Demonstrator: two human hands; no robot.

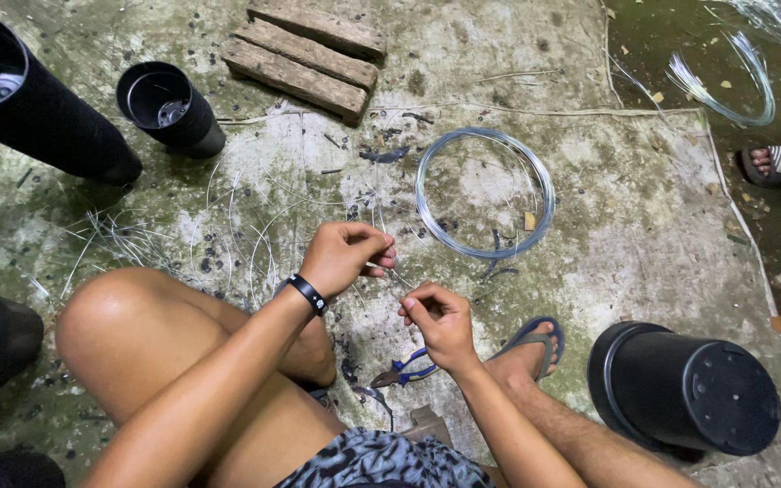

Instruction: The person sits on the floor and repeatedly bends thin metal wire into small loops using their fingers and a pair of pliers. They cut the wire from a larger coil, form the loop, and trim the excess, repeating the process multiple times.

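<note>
I look down at my two hands above a dirty mat (644,226) that lies on the floor. My left hand (345,256) has a black wristband (307,294) and its grip is closed: the fingers pinch a thin piece of wire (389,268). My right hand (438,318) is just beside it, a little lower, and its fingers are also pressed together on the same wire, as far as I can see. The wire is very thin, so I cannot tell how long it is or where it ends. Both hands are near the middle of the mat, in front of my bent knee (128,316).

Under my right hand, on the mat, lie pliers with blue handles (406,369). Beyond the hands a coil of wire (485,192) lies flat near the middle of the mat, well apart from my fingers. Loose cut wires (237,226) are spread to the left of it.

At the far edge of the mat I see three wooden blocks (305,59) side by side. Two black pots (169,104) are at the far left corner, one lying on its side. Another black pot (689,389) lies on its side near the right edge, beside my foot in a blue sandal (531,343). A second coil (725,86) lies off the mat at the far right, and another person's foot (775,163) is just below it.
</note>
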